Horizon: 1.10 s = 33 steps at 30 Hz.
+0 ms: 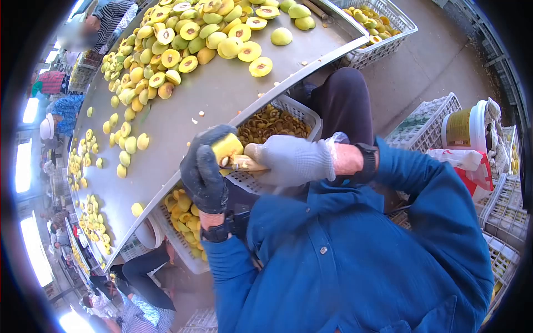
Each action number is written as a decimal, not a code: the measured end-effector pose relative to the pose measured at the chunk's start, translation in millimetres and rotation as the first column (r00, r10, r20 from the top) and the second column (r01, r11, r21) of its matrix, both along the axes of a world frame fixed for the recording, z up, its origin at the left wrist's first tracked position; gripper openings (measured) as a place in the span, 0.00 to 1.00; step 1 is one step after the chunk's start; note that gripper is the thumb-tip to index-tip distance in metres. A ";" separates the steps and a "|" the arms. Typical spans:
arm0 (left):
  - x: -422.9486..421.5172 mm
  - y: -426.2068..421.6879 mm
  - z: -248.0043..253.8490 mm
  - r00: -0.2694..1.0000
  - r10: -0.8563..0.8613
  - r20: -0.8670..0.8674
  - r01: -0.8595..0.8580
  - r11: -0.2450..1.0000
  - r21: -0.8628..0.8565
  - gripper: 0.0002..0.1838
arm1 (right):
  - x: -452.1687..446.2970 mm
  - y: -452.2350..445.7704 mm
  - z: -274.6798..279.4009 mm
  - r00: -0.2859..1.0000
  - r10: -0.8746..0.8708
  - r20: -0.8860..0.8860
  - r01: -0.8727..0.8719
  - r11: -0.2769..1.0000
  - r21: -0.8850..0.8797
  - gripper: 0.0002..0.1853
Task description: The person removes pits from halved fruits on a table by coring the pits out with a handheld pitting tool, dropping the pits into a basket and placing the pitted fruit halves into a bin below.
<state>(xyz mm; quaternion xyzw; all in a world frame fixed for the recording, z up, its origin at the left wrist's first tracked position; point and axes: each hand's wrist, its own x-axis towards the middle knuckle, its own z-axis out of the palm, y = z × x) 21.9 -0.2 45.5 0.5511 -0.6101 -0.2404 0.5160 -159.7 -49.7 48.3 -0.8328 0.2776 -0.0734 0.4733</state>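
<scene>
My left hand [204, 169], in a dark glove, is closed around a yellow peach half [227, 146] just in front of the metal table's edge. My right hand [294, 160], in a light grey glove, grips a short tool with a wooden-looking handle [248, 164]. The tool's working end meets the peach half and is mostly hidden by the fruit and fingers. Beneath the hands, brown peach pits and scraps [272, 123] fill a crate [315, 115]. To the lower left, pitted yellow halves [183, 213] lie in another crate [195, 265].
The metal table [172, 127] carries a large heap of halved peaches [189, 33], many with pits. A crate of halves [383, 47] stands past the table's corner. On my right are a white bucket [463, 129], a red-white bag [463, 166] and stacked crates [505, 205]. Other people sit at left.
</scene>
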 end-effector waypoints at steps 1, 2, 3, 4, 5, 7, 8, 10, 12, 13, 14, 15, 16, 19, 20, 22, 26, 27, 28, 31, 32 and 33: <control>0.0 0.7 -0.1 0.999 -0.027 -0.034 0.028 1.000 0.011 0.31 | 0.1 1.9 -3.5 0.999 -0.022 0.047 0.023 1.000 -0.012 0.11; 0.4 0.6 0.5 0.996 -0.052 -0.067 0.053 0.998 0.021 0.31 | 0.7 4.2 -8.7 0.995 -0.042 0.096 0.044 0.999 -0.023 0.11; 1.8 -1.0 2.0 0.993 -0.076 -0.095 0.079 0.997 0.025 0.32 | 2.2 4.6 -11.0 0.987 -0.060 0.150 0.066 0.997 -0.038 0.11; -2.1 -4.3 -5.6 0.982 0.027 -0.187 -0.043 0.996 -0.079 0.33 | 3.4 6.3 -8.0 0.985 -0.100 0.141 0.098 0.995 0.024 0.12; -11.2 -3.2 -6.9 0.965 0.111 -0.236 -0.131 0.989 -0.074 0.33 | 6.6 10.2 -12.4 0.972 -0.114 0.205 0.094 0.990 0.105 0.12; -25.7 5.7 -10.2 0.901 0.281 -0.331 -0.308 0.951 -0.032 0.33 | 14.3 20.2 -23.8 0.935 -0.154 0.320 0.062 0.958 0.281 0.13; -24.0 8.0 -10.7 0.928 0.254 -0.274 -0.274 0.961 -0.037 0.33 | 13.1 20.6 -29.1 0.951 -0.119 0.284 0.041 0.963 0.265 0.14; -16.7 13.2 -8.8 0.968 0.196 -0.158 -0.203 0.979 -0.030 0.33 | 8.0 16.8 -22.7 0.977 -0.050 0.206 -0.001 0.970 0.242 0.15; -2.4 11.4 -10.2 0.986 0.143 -0.079 -0.148 0.988 -0.054 0.32 | 15.1 17.3 -23.4 0.983 -0.039 0.181 0.004 0.981 0.193 0.17; -0.8 11.5 -10.2 0.965 0.154 -0.213 -0.163 0.986 -0.023 0.32 | 18.6 18.3 -23.4 0.973 -0.053 0.224 -0.014 0.957 0.289 0.16; -2.4 10.5 -8.7 0.924 0.164 -0.344 -0.172 0.985 0.008 0.33 | 21.7 20.6 -22.3 0.962 -0.070 0.264 -0.037 0.924 0.380 0.16; -5.7 9.6 -7.9 0.866 0.173 -0.470 -0.175 0.984 0.040 0.33 | 24.4 22.3 -22.2 0.950 -0.091 0.300 -0.063 0.882 0.467 0.16; -15.1 7.7 -8.8 0.722 0.084 -0.687 -0.112 0.994 0.004 0.33 | 26.2 24.0 -23.0 0.924 -0.102 0.369 -0.099 0.868 0.487 0.16; -18.3 2.7 -20.6 0.619 -0.022 -0.785 -0.041 0.997 -0.061 0.33 | 22.2 18.5 -21.9 0.971 -0.011 0.238 -0.026 0.989 0.148 0.17; -24.9 3.6 -20.3 0.592 0.080 -0.802 -0.155 0.988 -0.015 0.33 | 23.1 17.0 -21.7 0.970 -0.015 0.243 0.005 0.999 0.044 0.16; -21.6 -3.8 -25.3 0.521 0.105 -0.847 -0.208 0.978 -0.007 0.32 | 28.4 12.3 -19.2 0.989 -0.020 0.144 0.035 0.994 -0.100 0.15; -12.1 -1.0 -55.5 0.422 0.266 -0.867 -0.325 0.937 0.129 0.33 | 39.2 12.4 -58.6 0.989 -0.050 0.137 0.089 0.951 -0.296 0.14; -10.6 -0.5 -57.0 0.368 0.304 -0.879 -0.373 0.914 0.160 0.33 | 40.7 11.4 -67.5 0.987 -0.053 0.154 0.093 0.959 -0.268 0.14; -3.3 2.3 -62.2 0.380 0.314 -0.870 -0.394 0.906 0.155 0.34 | 39.8 10.6 -79.1 0.986 -0.055 0.156 0.099 0.952 -0.290 0.13; 19.0 19.5 -61.7 0.424 0.360 -0.831 -0.456 0.877 0.148 0.32 | 38.6 0.1 -139.8 0.986 -0.081 -0.149 0.016 0.920 -0.393 0.09; 23.5 36.2 -60.0 0.571 0.463 -0.678 -0.476 0.860 0.186 0.30 | 30.7 -7.2 -157.7 0.948 -0.040 -0.316 -0.074 0.937 -0.341 0.11; 28.0 52.9 -58.4 0.682 0.545 -0.487 -0.511 0.832 0.215 0.27 | 30.1 -10.2 -161.1 0.893 -0.062 -0.446 -0.064 0.963 -0.262 0.13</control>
